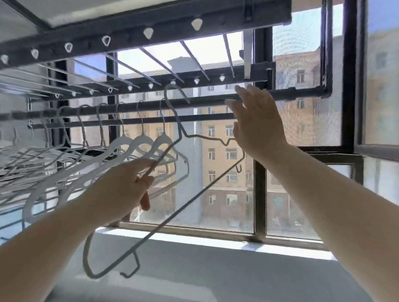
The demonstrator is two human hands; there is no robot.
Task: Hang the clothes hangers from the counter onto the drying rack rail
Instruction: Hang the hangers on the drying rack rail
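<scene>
Left hand (128, 184): fingers curled round left shoulder wire of wire hanger (178, 126), firm pinch. Right hand (257, 125): fingers straight and spread, gripping nothing visible; palm edge at hanger's right shoulder, contact unclear. Hanger tilted, hook up at drying rack rail (290, 93); can't tell if seated over it. White hangers (141, 141) on same rail, just left. Tabletop (206, 284) below.
</scene>
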